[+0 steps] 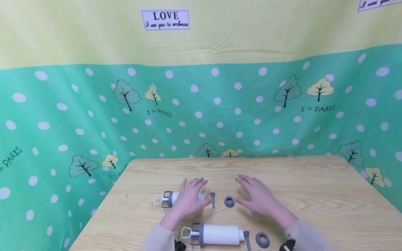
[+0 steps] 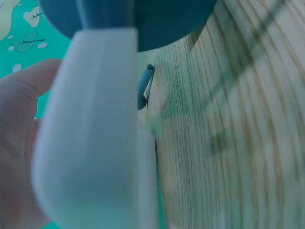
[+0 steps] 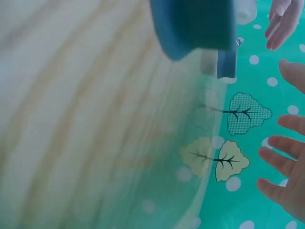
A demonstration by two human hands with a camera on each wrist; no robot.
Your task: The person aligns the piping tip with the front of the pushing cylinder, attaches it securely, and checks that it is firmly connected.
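Observation:
My left hand (image 1: 190, 197) is above the far white cylinder pump (image 1: 175, 197), partly hiding it; its fingers are spread and loosely bent, and I cannot tell whether they touch it. Near a grey ring (image 1: 229, 202), my right hand (image 1: 260, 198) stands with relaxed fingers and holds nothing. A tapered grey nozzle (image 1: 213, 199) lies between the hands. Closer to me lies a second white pump (image 1: 221, 234) with a grey collar and white loop handle. It fills much of the left wrist view as a blurred white body (image 2: 86, 129). In the right wrist view, the right fingers (image 3: 281, 162) are extended.
A second grey nozzle (image 1: 247, 240) and a larger grey ring (image 1: 262, 240) lie right of the near pump. Everything rests on a wood-grain table (image 1: 329, 195). Behind it hangs a green and yellow patterned curtain (image 1: 216, 104).

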